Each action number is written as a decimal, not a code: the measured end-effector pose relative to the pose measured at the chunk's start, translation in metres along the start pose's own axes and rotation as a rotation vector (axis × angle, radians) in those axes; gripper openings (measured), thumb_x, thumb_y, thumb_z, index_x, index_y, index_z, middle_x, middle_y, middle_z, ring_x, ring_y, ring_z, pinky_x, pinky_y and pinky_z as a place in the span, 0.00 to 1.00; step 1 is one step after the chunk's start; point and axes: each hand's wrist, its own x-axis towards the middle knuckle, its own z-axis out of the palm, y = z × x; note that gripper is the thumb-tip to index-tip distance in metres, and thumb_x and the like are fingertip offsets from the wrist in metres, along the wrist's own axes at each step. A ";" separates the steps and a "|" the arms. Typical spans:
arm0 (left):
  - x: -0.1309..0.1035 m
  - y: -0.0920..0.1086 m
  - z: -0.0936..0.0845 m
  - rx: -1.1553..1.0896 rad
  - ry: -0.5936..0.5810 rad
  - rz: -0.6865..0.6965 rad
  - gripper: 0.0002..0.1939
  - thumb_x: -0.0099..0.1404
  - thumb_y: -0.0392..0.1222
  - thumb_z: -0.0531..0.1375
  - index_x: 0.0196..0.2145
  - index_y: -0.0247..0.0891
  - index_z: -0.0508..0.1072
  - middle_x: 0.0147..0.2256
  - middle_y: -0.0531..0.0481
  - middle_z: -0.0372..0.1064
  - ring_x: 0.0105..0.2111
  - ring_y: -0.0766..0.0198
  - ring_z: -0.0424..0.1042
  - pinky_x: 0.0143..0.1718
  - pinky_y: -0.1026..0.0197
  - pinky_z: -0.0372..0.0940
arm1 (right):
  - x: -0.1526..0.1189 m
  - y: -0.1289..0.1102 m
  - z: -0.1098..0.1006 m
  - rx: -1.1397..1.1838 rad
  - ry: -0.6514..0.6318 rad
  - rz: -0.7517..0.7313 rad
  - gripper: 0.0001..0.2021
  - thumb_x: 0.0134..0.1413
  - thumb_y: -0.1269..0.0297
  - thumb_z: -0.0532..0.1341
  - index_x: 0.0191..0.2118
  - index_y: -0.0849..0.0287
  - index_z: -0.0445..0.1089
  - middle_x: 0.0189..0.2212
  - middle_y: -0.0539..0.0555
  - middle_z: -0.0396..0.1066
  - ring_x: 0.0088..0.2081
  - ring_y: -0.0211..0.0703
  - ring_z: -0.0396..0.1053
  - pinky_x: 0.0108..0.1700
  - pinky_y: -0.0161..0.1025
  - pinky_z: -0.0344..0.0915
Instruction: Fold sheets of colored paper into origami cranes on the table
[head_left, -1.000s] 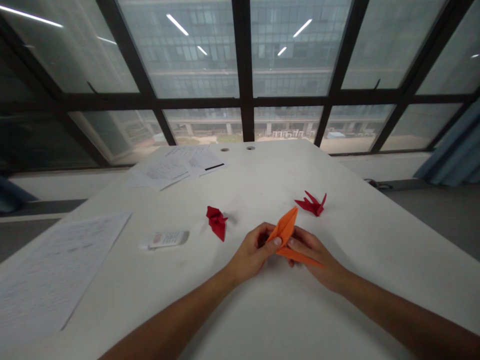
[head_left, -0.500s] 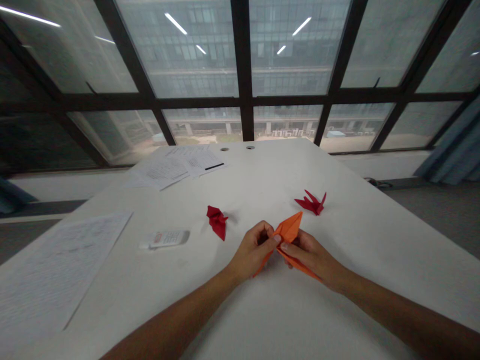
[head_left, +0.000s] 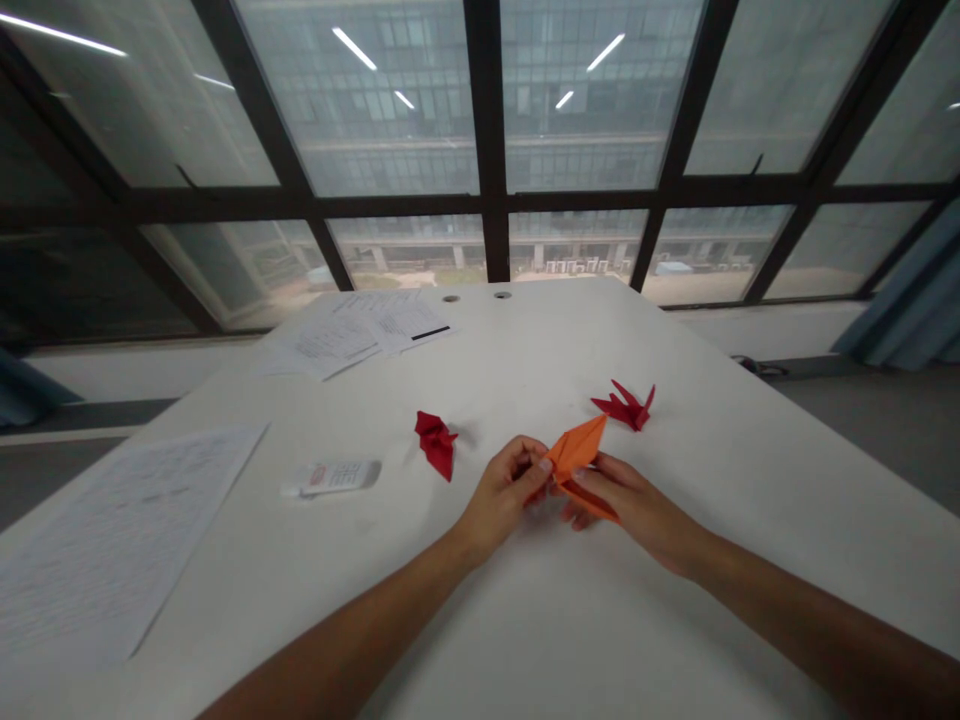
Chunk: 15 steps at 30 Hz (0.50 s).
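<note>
Hands, left hand (head_left: 504,492) and right hand (head_left: 626,500), pinch orange folded paper (head_left: 576,455) mid-table (head_left: 675,620), edges well apart

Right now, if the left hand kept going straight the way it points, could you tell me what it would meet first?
The left hand points up and right, and already pinches the orange paper. Carrying on past it, the red crane near the table's right side likely comes next, though depth is hard to judge.

This is looking like an office: a white table (head_left: 675,620) with cable holes is carrying printed papers (head_left: 352,335) beside big windows (head_left: 390,100).
</note>
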 end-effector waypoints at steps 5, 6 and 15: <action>0.005 -0.004 -0.002 -0.114 0.174 0.037 0.15 0.61 0.49 0.70 0.36 0.38 0.71 0.30 0.54 0.66 0.30 0.69 0.65 0.32 0.68 0.61 | 0.002 0.006 -0.001 0.006 0.008 -0.027 0.17 0.58 0.51 0.65 0.46 0.57 0.68 0.28 0.48 0.72 0.29 0.39 0.70 0.32 0.38 0.64; 0.005 -0.004 -0.002 -0.127 0.177 0.035 0.15 0.61 0.49 0.69 0.36 0.38 0.70 0.30 0.55 0.65 0.29 0.69 0.65 0.32 0.68 0.62 | 0.002 0.007 -0.001 0.016 -0.005 -0.046 0.17 0.57 0.52 0.67 0.45 0.57 0.67 0.27 0.46 0.71 0.28 0.37 0.68 0.31 0.37 0.63; 0.004 -0.007 -0.005 -0.195 0.084 -0.001 0.15 0.58 0.41 0.70 0.38 0.38 0.69 0.29 0.55 0.67 0.27 0.69 0.67 0.30 0.67 0.61 | 0.004 0.017 0.001 -0.049 0.027 -0.124 0.15 0.52 0.57 0.69 0.34 0.56 0.63 0.24 0.44 0.68 0.23 0.34 0.64 0.28 0.36 0.59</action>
